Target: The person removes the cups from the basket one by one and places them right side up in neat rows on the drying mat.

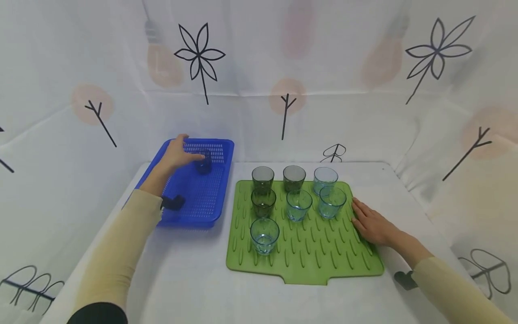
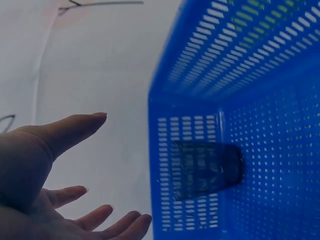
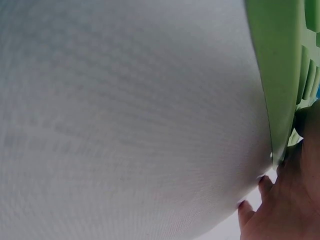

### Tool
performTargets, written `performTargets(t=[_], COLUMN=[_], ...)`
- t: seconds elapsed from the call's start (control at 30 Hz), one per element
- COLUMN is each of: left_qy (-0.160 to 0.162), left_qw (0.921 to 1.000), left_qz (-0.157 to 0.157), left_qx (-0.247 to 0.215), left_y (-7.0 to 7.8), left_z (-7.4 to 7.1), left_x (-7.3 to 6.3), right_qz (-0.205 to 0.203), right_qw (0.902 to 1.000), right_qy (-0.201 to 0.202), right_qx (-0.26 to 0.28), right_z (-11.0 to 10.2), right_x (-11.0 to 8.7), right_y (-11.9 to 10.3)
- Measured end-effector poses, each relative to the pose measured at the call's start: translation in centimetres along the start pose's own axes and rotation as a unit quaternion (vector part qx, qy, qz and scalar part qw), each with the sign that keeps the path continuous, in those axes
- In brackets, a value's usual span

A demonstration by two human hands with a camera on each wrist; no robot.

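Observation:
My left hand (image 1: 178,155) is held over the blue plastic basket (image 1: 220,198), thumb spread from the fingers, with nothing in its grasp. A dark glass (image 1: 203,163) stands inside the basket near its far wall, just beyond the thumb; the left wrist view shows the hand apart from this glass (image 2: 207,170). My right hand (image 1: 374,225) rests at the right edge of the green drying mat (image 1: 307,265), its fingers extended and touching the edge. On the mat stand several upright glasses: grey ones (image 1: 294,177) at the back, a dark one (image 1: 264,204), and light blue ones (image 1: 265,236).
A white-covered table (image 1: 194,279) lies under the basket and mat. White printed fabric (image 1: 251,67) hangs behind and at both sides. The basket's raised rim (image 1: 230,155) stands left of the mat, with a gap between them.

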State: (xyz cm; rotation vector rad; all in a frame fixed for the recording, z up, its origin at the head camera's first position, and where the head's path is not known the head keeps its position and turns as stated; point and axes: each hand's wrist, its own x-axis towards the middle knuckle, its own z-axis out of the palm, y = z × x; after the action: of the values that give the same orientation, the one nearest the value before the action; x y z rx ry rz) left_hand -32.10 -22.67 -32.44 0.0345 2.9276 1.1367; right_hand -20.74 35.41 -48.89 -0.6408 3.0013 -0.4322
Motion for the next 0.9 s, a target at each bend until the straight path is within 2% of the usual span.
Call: performTargets(t=[0.3, 0.43, 0.57, 0.7, 0.9], left_qy=[-0.006, -0.008, -0.026, -0.037, -0.035], left_qw=[0.9979, 0.9945, 0.9890, 0.9840, 0.9782], left_qz=[-0.046, -0.072, -0.095, -0.117, -0.127], left_qx=[-0.044, -0.076, -0.110, -0.129, -0.161], left_y=[-2.7, -3.6, -4.7, -5.6, -5.7], left_z=[1.1, 1.9, 2.7, 3.4, 4.2], left_x=[3.0, 4.0, 5.0, 5.5, 5.4], right_qz=[0.011, 0.006, 0.009, 0.007, 0.002], right_qw=[0.9999, 0.9999, 0.9998, 0.9998, 0.9999], right_qy=[-0.008, 0.003, -0.007, -0.007, 0.000], right_qx=[-0.006, -0.009, -0.018, -0.016, -0.010], right_z=[-0.3, 0.3, 0.7, 0.8, 0.5], right_x=[-0.1, 0.0, 0.1, 0.2, 0.1], right_y=[-0.7, 0.1, 0.9, 1.2, 0.9])
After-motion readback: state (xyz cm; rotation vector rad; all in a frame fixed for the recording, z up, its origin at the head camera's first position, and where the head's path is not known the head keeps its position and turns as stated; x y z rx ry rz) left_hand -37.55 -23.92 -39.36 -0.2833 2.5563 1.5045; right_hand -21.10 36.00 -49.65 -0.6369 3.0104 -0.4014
